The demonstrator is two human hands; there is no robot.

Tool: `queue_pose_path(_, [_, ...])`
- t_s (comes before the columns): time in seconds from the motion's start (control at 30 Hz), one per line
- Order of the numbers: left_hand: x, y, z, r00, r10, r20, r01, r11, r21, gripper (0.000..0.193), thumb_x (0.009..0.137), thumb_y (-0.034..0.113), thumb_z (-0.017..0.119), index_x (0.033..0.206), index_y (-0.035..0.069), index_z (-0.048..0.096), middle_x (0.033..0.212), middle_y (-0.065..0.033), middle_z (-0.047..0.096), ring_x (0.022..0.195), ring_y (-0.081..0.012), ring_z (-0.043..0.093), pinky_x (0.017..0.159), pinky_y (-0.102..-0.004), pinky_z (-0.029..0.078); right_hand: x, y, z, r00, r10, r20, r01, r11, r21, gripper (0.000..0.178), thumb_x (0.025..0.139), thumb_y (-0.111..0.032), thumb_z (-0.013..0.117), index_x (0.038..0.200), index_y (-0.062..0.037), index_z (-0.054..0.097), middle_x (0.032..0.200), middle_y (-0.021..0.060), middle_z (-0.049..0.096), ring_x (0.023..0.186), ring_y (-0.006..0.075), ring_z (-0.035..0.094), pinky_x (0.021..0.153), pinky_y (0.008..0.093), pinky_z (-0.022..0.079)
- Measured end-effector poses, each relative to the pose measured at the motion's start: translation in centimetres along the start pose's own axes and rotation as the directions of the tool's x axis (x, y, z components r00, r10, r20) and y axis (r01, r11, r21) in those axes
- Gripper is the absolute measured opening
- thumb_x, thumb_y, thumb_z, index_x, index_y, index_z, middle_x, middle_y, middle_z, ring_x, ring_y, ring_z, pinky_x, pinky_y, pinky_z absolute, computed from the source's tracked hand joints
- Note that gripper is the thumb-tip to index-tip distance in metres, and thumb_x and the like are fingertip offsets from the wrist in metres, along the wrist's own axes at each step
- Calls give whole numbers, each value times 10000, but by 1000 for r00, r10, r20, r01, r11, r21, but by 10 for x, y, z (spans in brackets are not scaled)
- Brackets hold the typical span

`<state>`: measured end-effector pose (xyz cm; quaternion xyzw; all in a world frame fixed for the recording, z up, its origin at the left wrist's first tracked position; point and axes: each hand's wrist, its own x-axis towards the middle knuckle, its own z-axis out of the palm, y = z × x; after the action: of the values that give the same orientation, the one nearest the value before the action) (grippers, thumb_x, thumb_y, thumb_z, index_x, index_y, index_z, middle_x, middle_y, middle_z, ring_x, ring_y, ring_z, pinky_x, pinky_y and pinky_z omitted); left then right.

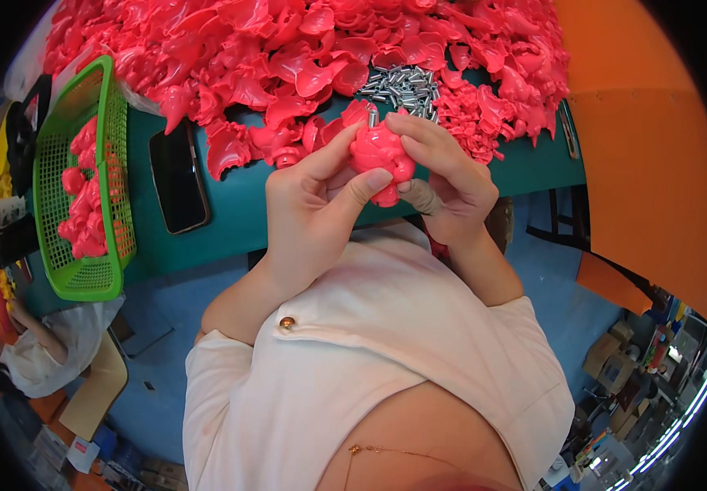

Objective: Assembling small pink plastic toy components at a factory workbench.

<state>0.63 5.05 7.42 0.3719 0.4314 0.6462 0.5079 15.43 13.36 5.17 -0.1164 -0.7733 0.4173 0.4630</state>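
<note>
Between my two hands, just above the near edge of the table, is a small glossy pink plastic figure point(381, 154). My left hand point(320, 192) pinches it from the left, thumb across its lower front. From the right, my right hand point(445, 176) closes on it, with the thumb low and the fingers on top; that thumb looks wrapped or stained. A short silver metal pin point(373, 117) stands at the figure's top, by my left fingertips. Behind the hands lies a heap of similar metal pins point(406, 88), beside loose pink plastic pieces point(472, 119).
A large mound of pink shell pieces point(288, 61) covers the far table. At the left, a green basket point(116, 209) holds several pink figures, next to a dark phone point(179, 180) on the green tabletop point(231, 214). Another person point(42, 348) sits at far left.
</note>
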Motion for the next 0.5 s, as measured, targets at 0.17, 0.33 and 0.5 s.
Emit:
queue_pose_path(0.17, [-3, 1, 0, 1000, 6, 6, -6, 999, 43, 435, 837, -56, 578, 1247, -101, 441, 1023, -143, 623, 919, -151, 606, 815, -261, 509, -2, 1, -3, 999, -50, 9, 50, 999, -1, 377, 789, -103, 678, 1131, 19, 579, 1164, 237, 564, 1120, 357, 523, 959, 442, 400])
queue_pose_path(0.33, [-4, 5, 0, 1000, -2, 13, 1, 997, 83, 440, 828, -58, 588, 1240, -109, 444, 1015, -148, 625, 917, -154, 608, 812, -264, 511, -4, 2, 3, 997, -65, -35, 65, 998, -1, 372, 768, -97, 690, 1110, 11, 595, 1149, 216, 582, 1090, 345, 545, 937, 429, 421])
queue_pose_path(0.5, [-8, 6, 0, 998, -45, 32, 41, 993, 107, 474, 825, -46, 608, 1262, -96, 430, 1089, -157, 598, 966, -168, 589, 843, -289, 500, -9, 4, 9, 994, -61, -85, 62, 998, 4, 370, 751, -73, 696, 1100, 6, 604, 1141, 196, 595, 1083, 330, 552, 923, 406, 435])
